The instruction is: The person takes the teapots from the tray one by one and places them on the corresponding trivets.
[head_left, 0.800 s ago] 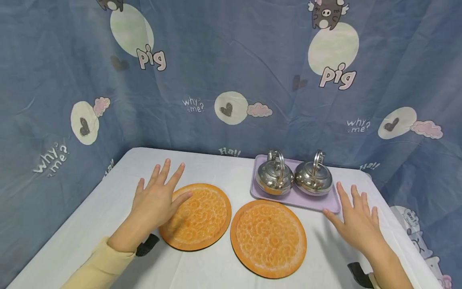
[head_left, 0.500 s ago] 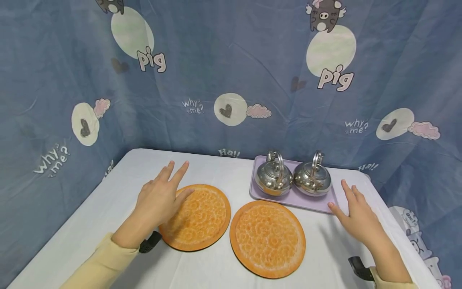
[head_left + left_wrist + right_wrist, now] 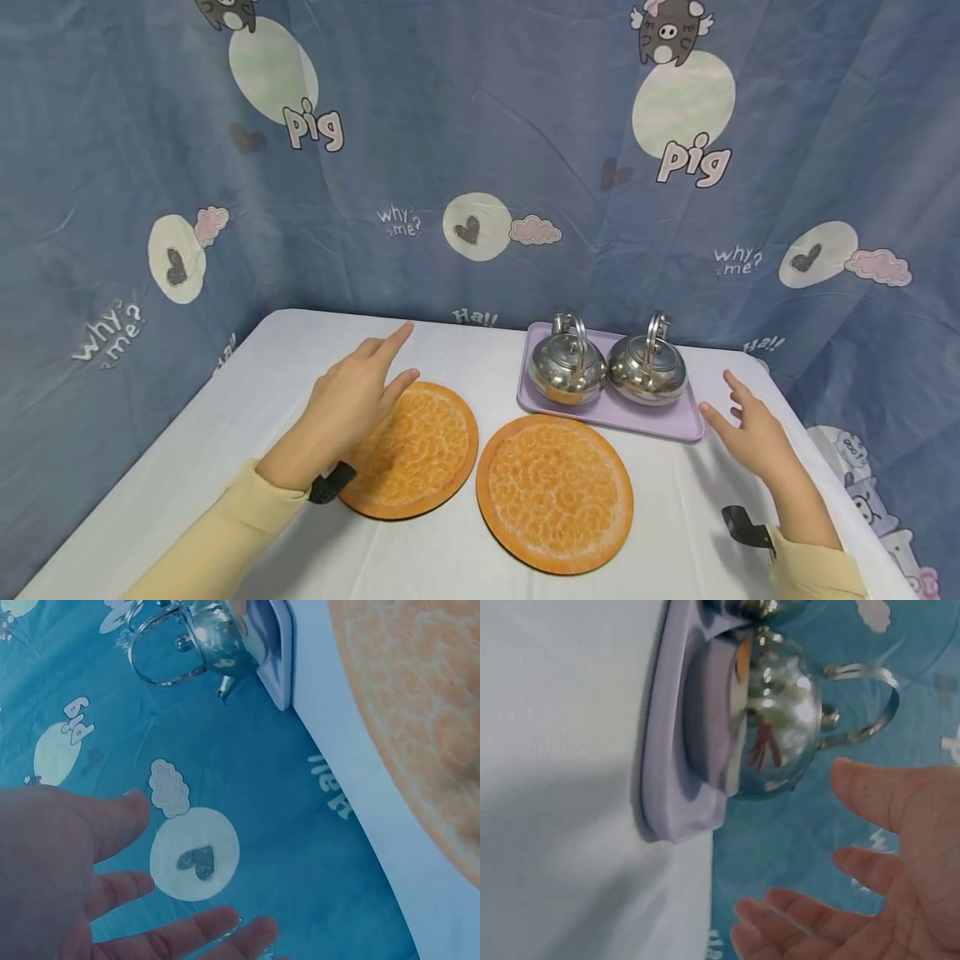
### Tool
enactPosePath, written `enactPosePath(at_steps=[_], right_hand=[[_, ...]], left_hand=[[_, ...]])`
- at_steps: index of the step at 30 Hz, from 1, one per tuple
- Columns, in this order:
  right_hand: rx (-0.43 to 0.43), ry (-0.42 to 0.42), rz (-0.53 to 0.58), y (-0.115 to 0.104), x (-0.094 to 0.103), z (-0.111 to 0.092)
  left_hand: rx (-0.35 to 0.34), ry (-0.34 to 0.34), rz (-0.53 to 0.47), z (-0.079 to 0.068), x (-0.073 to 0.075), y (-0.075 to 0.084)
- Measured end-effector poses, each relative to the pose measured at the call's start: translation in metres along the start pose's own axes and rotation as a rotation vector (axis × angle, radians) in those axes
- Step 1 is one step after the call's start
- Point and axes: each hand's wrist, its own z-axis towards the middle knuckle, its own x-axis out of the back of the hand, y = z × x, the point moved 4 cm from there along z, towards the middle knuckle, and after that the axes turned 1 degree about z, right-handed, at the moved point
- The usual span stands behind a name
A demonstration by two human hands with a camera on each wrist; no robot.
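My left hand (image 3: 351, 402) hovers over the left round orange mat (image 3: 420, 454), fingers extended and thumb apart, holding nothing. In the left wrist view its palm and loosely bent fingers show with nothing between them. My right hand (image 3: 753, 432) is in the air at the right, just beyond the tray's right end, also holding nothing. Nearest to it is the right steel teapot (image 3: 648, 371), its hoop handle upright. A second steel teapot (image 3: 567, 371) stands beside it, both on a pale purple tray (image 3: 609, 421). In the right wrist view the teapot (image 3: 784, 712) appears past my thumb.
Another round orange mat (image 3: 555, 496) lies in front of the tray, close to the left mat. A white cloth covers the table (image 3: 420, 567). Behind and beside it hangs a blue printed curtain (image 3: 375, 167). Dark wrist cameras sit under both wrists.
My left hand has moved right and slightly forward over the left mat, turning side-on. The right hand has drifted a little right and turned, its fingers closer together. Mats and teapots stay in place.
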Motion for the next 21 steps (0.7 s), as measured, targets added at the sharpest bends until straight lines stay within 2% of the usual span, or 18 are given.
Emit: enactPosePath(at_steps=[5, 14, 21], right_hand=[[-0.097, -0.063, 0.097, 0.011, -0.004, 0.009], [-0.130, -0.093, 0.209, 0.021, -0.015, 0.025], [-0.177, -0.132, 0.275, 0.028, -0.025, 0.028]], left_hand=[[-0.018, -0.006, -0.041, 0.009, -0.001, 0.008], [-0.026, -0.037, -0.074, 0.026, -0.003, 0.022], [-0.051, -0.065, -0.128, 0.038, -0.007, 0.033]])
